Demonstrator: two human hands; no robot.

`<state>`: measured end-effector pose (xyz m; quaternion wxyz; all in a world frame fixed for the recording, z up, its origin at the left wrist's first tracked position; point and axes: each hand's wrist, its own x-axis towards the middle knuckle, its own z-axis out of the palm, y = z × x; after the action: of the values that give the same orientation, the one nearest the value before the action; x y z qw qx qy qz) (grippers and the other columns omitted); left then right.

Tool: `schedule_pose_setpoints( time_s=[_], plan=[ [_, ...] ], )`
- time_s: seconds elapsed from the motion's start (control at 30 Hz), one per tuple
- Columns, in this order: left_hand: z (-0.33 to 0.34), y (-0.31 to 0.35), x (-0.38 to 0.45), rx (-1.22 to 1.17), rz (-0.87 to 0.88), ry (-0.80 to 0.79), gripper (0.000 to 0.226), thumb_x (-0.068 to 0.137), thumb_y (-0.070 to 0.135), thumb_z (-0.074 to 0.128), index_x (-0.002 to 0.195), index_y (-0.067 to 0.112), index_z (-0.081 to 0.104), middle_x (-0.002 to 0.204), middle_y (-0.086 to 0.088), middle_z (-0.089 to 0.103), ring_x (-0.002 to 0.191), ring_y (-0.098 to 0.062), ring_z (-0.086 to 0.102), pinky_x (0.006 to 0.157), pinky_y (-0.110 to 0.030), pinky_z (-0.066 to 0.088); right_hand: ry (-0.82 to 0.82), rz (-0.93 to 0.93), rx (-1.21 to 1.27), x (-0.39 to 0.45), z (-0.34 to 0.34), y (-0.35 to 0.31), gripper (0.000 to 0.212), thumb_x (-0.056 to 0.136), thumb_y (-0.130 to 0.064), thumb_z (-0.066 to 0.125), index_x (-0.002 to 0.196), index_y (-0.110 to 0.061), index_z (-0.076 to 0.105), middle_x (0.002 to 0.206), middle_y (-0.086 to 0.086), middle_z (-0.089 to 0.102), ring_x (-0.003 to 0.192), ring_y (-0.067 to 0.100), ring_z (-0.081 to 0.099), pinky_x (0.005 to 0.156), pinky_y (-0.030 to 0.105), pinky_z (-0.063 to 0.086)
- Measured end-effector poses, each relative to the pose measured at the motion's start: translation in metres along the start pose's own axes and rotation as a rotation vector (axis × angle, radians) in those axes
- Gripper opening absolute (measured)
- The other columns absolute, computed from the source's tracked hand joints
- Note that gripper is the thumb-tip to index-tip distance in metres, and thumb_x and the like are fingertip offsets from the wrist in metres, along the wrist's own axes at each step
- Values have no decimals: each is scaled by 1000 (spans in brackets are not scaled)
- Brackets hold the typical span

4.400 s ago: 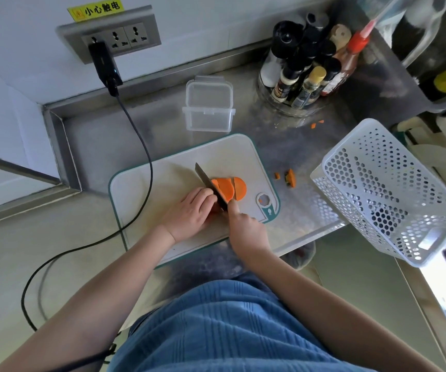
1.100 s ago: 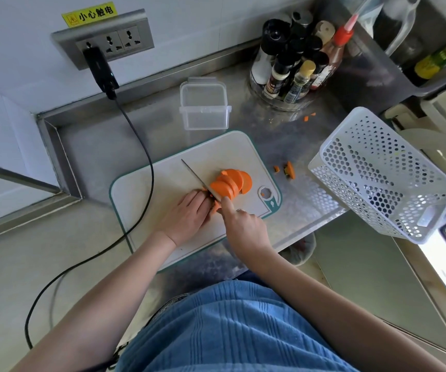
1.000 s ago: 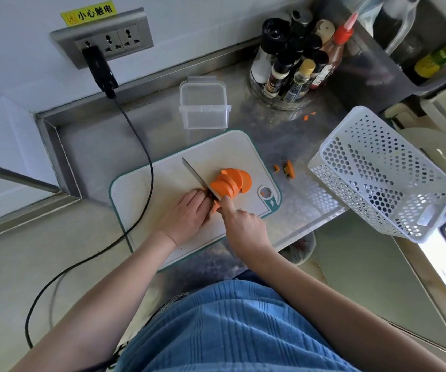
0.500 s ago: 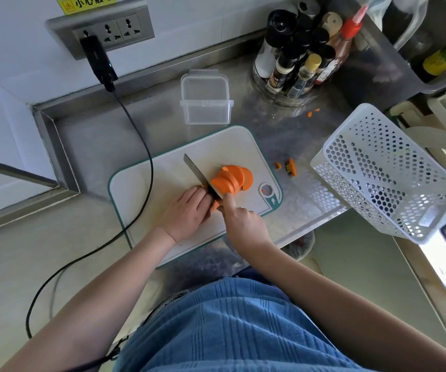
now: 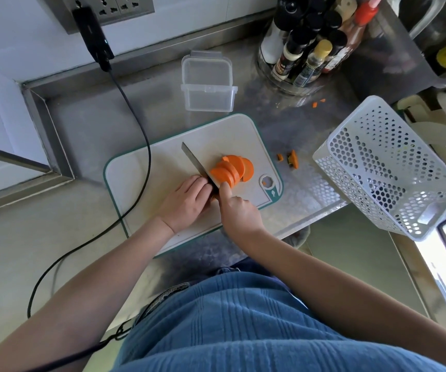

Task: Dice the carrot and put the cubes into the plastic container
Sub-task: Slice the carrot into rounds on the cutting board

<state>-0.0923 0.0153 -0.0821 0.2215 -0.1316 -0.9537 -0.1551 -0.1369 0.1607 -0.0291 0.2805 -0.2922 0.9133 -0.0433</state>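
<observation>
Several orange carrot slices [image 5: 232,169] lean against each other on the white cutting board [image 5: 149,167]. My right hand [image 5: 239,213] grips the knife [image 5: 195,162], forefinger along its spine, blade down against the uncut carrot. My left hand [image 5: 187,201] covers and holds that carrot piece just left of the blade; only a sliver of orange shows under the fingers. The clear plastic container [image 5: 208,83] stands open and empty on the steel counter behind the board.
A white perforated basket [image 5: 385,167] lies tilted at the right. Carrot scraps [image 5: 291,158] lie on the counter beside the board. A round rack of sauce bottles [image 5: 310,41] stands at the back. A black cable [image 5: 133,108] runs from the wall socket past the board's left edge.
More slices have piled up to the right of the blade since the earliest frame. Both hands keep their grips; the camera has tilted slightly.
</observation>
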Motion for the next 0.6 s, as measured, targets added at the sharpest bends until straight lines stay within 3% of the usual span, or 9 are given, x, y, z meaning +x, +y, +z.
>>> schedule_pose_setpoints(
  time_s=[0.27,0.43,0.6],
  plan=[
    [3,-3,-4,-7,-21,-17,29,98,4,22,103,1,51,101,-18,57,98,-30,50,83,-41,52,-2,-1,-8,8,-8,-8,47,91,6,38,134,-8,24,73,6,46,64,30,52,58,37,41],
    [4,-3,-6,10,-41,-53,25,96,3,27,104,2,51,101,-17,60,98,-31,56,79,-39,54,10,-3,-20,8,-7,-7,52,91,6,38,139,-7,21,77,10,55,66,32,58,57,37,43],
    [4,-3,-6,3,-32,-44,28,97,5,24,106,2,50,106,-15,53,100,-30,51,79,-39,54,31,-7,-5,6,-5,-5,55,90,5,42,139,-10,21,73,5,48,68,32,62,62,39,53]
  ],
)
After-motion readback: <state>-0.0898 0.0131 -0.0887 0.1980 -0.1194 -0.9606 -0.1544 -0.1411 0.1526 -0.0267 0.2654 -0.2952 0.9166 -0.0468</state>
